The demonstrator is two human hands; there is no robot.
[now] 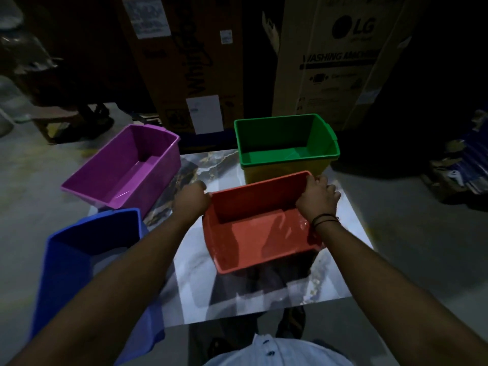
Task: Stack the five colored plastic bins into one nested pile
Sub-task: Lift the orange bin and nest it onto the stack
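A red bin (258,233) sits in the middle of the marble-patterned table (206,167), tilted a little toward me. My left hand (191,198) grips its left far corner and my right hand (318,198) grips its right far corner. Behind it a green bin (286,140) is nested inside a yellow bin (280,171), of which only the lower wall shows. A purple bin (124,167) lies at the left back. A blue bin (87,262) stands at the near left, partly under my left forearm.
Tall cardboard boxes (335,56) stand right behind the table. A dark pile of goods (459,170) lies on the floor at the right. A stool and someone's feet (87,120) are at the far left. The table's near edge (264,313) is by my body.
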